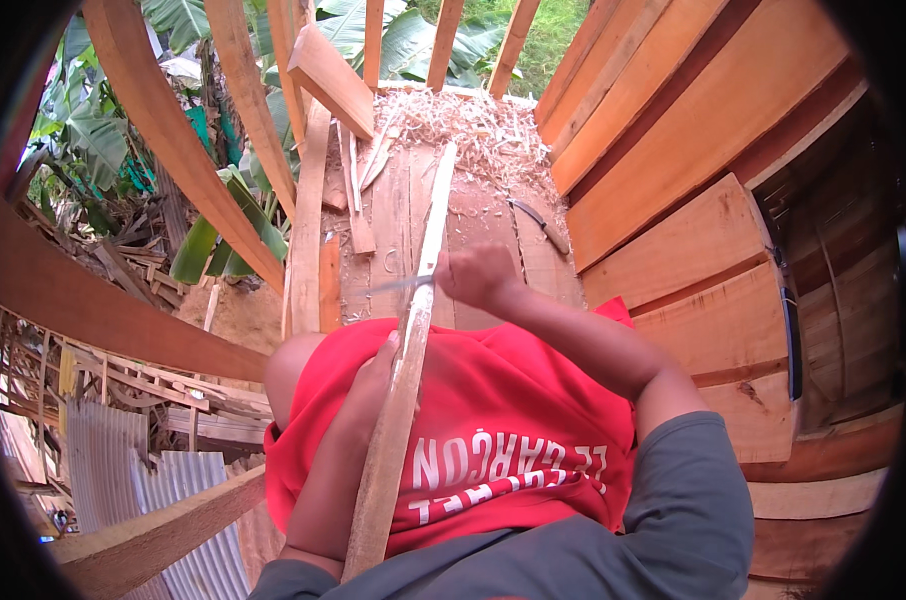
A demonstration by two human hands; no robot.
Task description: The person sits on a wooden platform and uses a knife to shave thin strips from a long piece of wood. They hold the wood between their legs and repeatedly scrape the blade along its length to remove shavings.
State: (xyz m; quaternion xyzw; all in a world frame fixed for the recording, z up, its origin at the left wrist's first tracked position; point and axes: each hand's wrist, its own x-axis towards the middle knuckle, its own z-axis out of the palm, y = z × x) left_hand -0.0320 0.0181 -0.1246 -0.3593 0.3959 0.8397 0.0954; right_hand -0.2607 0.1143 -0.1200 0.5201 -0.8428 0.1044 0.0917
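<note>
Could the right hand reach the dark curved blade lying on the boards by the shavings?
Probably yes, but not freely: the right hand is closed on a knife against the long pale wooden stick. The dark curved blade lies just beyond, unobstructed.

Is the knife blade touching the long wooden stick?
Touching. In the head view, the blade held by the right hand lies across the stick, meeting its edge with no gap, while the left hand steadies it.

Site: open-air carpentry workshop, raised wooden structure. Evidence: plank floor [393,240] strewn with a heap of wood shavings [478,125]; stacked sawn boards [673,150] along the right; bare timber rails [173,150] framing the edge; offcuts [358,215] lying loose. Banana leaves [93,140] and corrugated metal sheets [133,470] visible below and beyond.
</note>
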